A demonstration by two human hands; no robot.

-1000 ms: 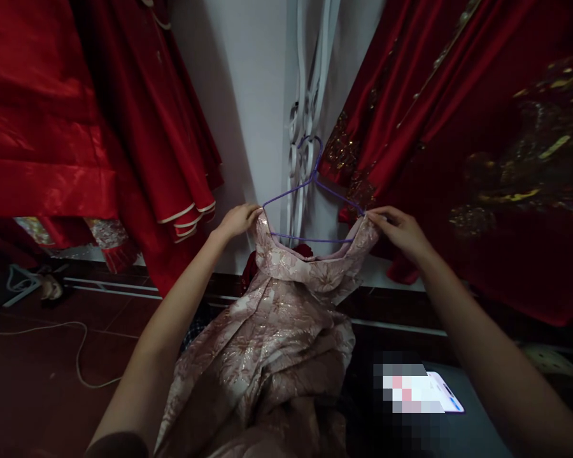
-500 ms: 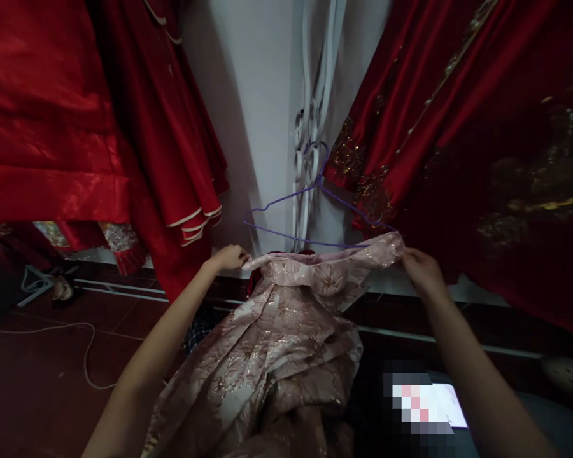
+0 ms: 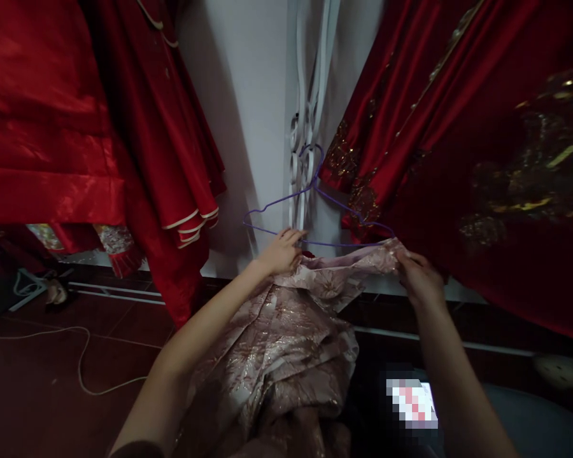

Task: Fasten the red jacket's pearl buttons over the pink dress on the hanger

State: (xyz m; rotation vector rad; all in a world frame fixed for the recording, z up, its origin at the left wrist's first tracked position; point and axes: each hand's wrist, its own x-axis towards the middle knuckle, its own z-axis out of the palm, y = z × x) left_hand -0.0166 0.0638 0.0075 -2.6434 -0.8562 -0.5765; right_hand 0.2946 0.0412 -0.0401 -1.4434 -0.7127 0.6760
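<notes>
A pale pink brocade dress (image 3: 286, 337) hangs down in front of me from its top edge. A thin purple wire hanger (image 3: 315, 210) hooks onto a white ornate metal fixture (image 3: 305, 127) on the wall. My left hand (image 3: 281, 251) is at the hanger's bottom bar near its middle, fingers curled on the bar and the dress's neckline. Under the hanger's right tip, my right hand (image 3: 417, 273) pinches the dress's right shoulder. The left end of the hanger is bare.
Red satin garments (image 3: 100, 127) hang on the left, and red gowns with gold embroidery (image 3: 482, 159) on the right. A white cable (image 3: 76, 362) lies on the dark red floor. A lit phone screen (image 3: 413, 401) sits at the lower right.
The dress's left shoulder came off the hanger and the top edge dropped below it. My left hand then moved right to the hanger's bottom bar. My right hand keeps the right shoulder.
</notes>
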